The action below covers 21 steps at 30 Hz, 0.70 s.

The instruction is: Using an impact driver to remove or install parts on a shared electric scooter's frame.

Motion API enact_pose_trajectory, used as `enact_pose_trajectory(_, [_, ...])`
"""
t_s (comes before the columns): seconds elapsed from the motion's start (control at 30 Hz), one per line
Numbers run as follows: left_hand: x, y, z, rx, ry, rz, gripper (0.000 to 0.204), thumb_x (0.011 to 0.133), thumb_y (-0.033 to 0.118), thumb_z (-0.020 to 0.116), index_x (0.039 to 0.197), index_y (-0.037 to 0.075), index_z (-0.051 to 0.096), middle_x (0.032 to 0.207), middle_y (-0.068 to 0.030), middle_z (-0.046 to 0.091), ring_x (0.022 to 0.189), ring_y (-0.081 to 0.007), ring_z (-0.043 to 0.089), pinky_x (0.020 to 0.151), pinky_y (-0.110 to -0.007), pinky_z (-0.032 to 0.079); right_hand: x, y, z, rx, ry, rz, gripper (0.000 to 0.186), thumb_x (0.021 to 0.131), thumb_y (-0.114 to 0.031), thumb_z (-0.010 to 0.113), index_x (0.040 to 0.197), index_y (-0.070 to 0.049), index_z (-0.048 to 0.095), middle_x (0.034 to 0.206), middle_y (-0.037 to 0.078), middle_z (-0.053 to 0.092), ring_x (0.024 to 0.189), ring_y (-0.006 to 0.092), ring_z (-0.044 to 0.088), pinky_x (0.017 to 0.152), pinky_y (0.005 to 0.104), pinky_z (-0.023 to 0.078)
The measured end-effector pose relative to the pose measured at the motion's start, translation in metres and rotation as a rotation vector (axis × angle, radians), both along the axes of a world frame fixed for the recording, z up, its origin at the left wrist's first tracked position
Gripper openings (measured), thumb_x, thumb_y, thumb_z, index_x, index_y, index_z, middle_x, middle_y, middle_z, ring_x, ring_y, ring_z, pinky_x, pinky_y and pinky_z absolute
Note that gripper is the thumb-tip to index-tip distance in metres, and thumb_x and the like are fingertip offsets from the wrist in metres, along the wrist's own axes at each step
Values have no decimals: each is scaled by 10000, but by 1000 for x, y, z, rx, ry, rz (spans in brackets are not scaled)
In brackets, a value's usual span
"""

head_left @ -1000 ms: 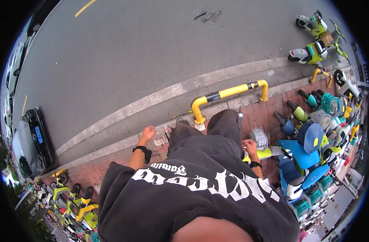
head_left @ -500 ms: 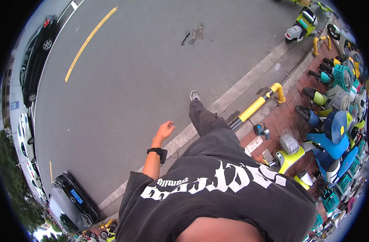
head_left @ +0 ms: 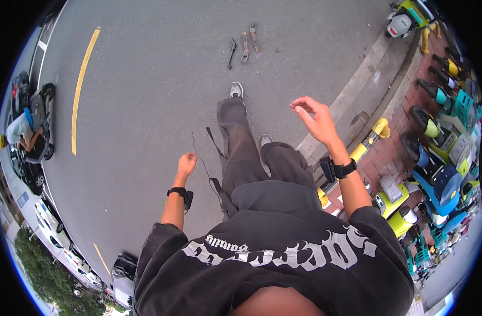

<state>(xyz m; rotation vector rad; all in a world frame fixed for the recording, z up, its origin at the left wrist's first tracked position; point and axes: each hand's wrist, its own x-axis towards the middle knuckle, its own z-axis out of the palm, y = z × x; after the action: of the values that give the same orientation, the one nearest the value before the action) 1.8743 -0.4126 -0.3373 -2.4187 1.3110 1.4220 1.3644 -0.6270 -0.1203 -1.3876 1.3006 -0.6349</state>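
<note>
My left hand (head_left: 187,162) hangs over the road beside my trouser leg, its fingers loosely curled and nothing visible in them. A thin dark cord (head_left: 204,166) dangles close to it. My right hand (head_left: 315,117) is raised in front of me, fingers bent and thumb apart, empty. Black strapped devices sit on both wrists. Ahead of my front shoe (head_left: 236,90), a slim black metal tool (head_left: 232,53) lies on the asphalt. To its right are two rusty brown metal pieces (head_left: 245,47), their exact kind unclear. Neither hand touches these things.
A yellow and black barrier rail (head_left: 378,129) runs along the kerb (head_left: 351,102) on my right. Behind it, several parked scooters (head_left: 435,189) crowd the red brick pavement. On the left, a rider on a three-wheeled vehicle (head_left: 33,129) is near parked cars (head_left: 51,226).
I have stepped from the kerb side onto the road, nearer the metal pieces. My right hand has come up into clear view, and my left fingers are more curled. A rider has appeared at left.
</note>
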Motion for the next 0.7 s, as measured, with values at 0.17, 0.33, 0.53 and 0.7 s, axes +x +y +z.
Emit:
enact_pose_trajectory(0.17, [21, -233, -185, 7, -23, -140, 328, 810, 238, 613, 1066, 53, 703, 950, -173, 723, 929, -319, 697, 865, -399, 533, -29, 10, -197, 437, 112, -403, 227, 977, -132, 552, 1084, 59, 612, 996, 130, 711, 920, 179, 685, 806, 296, 533])
enact_pose_trajectory(0.33, [-37, -416, -412, -83, 47, -64, 354, 809, 273, 617, 1091, 72, 691, 1000, -172, 719, 980, -331, 683, 879, -406, 528, -121, 272, -313, 1017, 376, -490, 373, 972, -321, 523, 1002, 14, 683, 862, 143, 712, 776, 234, 682, 691, 345, 521])
enact_pose_trajectory(0.53, [-51, -514, -622, -120, -180, -138, 484, 817, 371, 688, 1182, 59, 626, 1100, -185, 662, 1066, -362, 622, 925, -432, 494, -38, 334, -382, 1542, 579, -119, 330, 960, -254, 457, 1030, -10, 668, 878, 241, 675, 870, 438, 658, 785, 478, 524])
enact_pose_trajectory(0.7, [-103, -522, -687, -136, -262, -249, 464, 817, 395, 714, 1102, 43, 614, 1128, -199, 593, 1074, -380, 585, 929, -440, 479, -13, 344, -377, 1526, 507, -225, 308, 963, -266, 493, 1043, -20, 661, 891, 184, 688, 844, 364, 672, 759, 435, 542])
